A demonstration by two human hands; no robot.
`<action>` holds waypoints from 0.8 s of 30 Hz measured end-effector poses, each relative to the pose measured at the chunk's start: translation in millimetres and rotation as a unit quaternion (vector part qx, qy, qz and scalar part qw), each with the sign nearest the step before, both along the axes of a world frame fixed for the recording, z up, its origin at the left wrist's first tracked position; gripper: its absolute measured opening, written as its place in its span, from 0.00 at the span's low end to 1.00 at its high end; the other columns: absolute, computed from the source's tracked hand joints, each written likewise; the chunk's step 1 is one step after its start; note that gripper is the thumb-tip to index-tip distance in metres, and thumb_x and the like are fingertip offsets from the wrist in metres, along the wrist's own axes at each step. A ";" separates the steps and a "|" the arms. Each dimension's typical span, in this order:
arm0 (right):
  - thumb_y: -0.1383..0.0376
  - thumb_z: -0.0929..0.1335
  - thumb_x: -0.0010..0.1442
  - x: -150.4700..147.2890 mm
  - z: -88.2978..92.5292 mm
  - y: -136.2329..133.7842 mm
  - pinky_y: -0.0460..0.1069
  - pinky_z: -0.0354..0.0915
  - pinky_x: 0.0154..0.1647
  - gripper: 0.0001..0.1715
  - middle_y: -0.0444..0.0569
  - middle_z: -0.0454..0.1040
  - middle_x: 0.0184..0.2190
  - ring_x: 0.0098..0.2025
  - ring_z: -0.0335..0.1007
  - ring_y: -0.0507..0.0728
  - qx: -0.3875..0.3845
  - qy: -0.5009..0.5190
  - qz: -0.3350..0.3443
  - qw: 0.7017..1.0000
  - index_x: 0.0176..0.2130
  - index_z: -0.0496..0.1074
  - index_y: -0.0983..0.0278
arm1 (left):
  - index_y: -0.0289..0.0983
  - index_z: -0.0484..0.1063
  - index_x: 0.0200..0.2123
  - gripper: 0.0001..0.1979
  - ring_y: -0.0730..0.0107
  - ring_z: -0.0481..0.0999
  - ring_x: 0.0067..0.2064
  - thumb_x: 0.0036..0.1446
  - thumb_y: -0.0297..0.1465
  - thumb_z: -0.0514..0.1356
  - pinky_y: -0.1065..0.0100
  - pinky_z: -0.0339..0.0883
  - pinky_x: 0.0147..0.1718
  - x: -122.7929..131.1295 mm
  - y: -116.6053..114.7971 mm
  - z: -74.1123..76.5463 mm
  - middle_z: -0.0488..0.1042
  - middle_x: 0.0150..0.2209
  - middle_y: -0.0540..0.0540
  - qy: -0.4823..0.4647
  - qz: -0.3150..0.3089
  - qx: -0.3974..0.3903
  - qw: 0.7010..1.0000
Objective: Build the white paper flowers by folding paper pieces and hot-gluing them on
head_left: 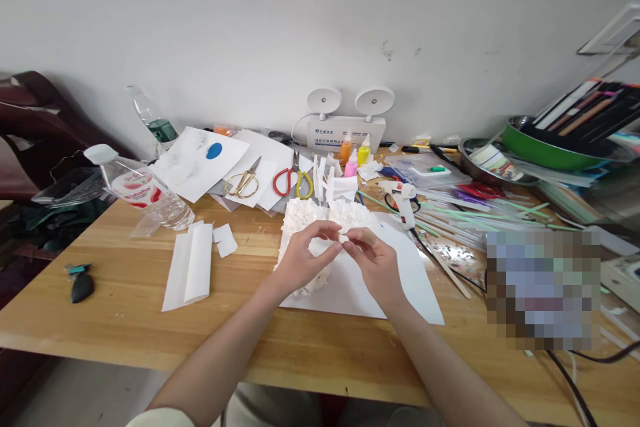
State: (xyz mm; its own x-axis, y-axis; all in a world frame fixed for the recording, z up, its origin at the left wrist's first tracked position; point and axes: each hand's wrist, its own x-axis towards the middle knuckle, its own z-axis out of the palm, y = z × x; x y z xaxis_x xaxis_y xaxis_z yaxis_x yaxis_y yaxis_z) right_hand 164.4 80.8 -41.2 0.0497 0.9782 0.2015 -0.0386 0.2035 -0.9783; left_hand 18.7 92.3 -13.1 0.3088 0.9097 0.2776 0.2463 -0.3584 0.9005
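My left hand [305, 255] and my right hand [373, 260] meet over the middle of the wooden table [125, 293]. Both pinch a small white paper piece [343, 238] between their fingertips. Under and behind the hands lies a white model built of many small paper pieces [327, 217], resting on a white sheet [380, 280]. Both forearms reach in from the bottom edge.
A folded paper strip [190, 265] and small scraps [225, 240] lie to the left. Behind are gold scissors [243, 181], red and yellow scissors [293, 181], a glue gun [404, 203], paint bottles [354, 152], a lying water bottle [143, 188], green sticks [480, 213], bowls [550, 143].
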 end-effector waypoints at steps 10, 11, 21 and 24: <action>0.64 0.68 0.50 0.5 0.4 -0.3 0.47 0.61 0.35 0.05 0.43 0.65 0.28 0.33 0.61 0.51 -0.044 0.078 0.034 0.995 0.31 0.68 0.60 | 0.36 0.69 0.34 0.09 0.71 0.70 0.36 0.50 0.34 0.59 0.68 0.64 0.38 0.2 2.2 -1.0 0.73 0.33 0.46 0.010 0.017 -0.026 0.999; 0.64 0.68 0.50 1.1 1.1 -0.2 0.47 0.60 0.35 0.05 0.42 0.65 0.28 0.32 0.61 0.51 -0.040 0.070 0.036 0.996 0.31 0.68 0.60 | 0.35 0.70 0.33 0.08 0.71 0.71 0.36 0.50 0.34 0.59 0.68 0.64 0.38 -0.6 2.6 -0.1 0.73 0.33 0.46 0.010 0.017 -0.024 1.000; 0.65 0.66 0.52 5.8 3.9 0.9 0.48 0.58 0.36 0.01 0.43 0.64 0.28 0.33 0.60 0.52 0.014 -0.004 0.048 0.999 0.30 0.67 0.61 | 0.37 0.69 0.39 0.12 0.70 0.69 0.38 0.50 0.33 0.59 0.68 0.64 0.39 -0.8 1.2 4.1 0.71 0.37 0.46 0.018 0.005 0.019 1.000; 0.64 0.66 0.53 2.6 3.6 0.6 0.48 0.59 0.35 0.02 0.43 0.65 0.28 0.33 0.60 0.52 -0.002 0.001 0.054 0.999 0.30 0.67 0.61 | 0.37 0.70 0.34 0.09 0.70 0.70 0.36 0.50 0.35 0.59 0.68 0.64 0.37 -0.3 1.3 1.8 0.72 0.33 0.47 0.028 0.020 0.008 0.999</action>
State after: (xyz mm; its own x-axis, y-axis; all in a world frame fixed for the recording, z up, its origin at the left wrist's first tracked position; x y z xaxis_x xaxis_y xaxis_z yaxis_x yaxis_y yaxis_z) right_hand 167.0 81.5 -37.6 -0.0549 0.9786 0.1985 -0.0615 0.1951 -0.9788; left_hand 18.4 93.7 -11.3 0.2867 0.9172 0.2765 0.3101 -0.3620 0.8791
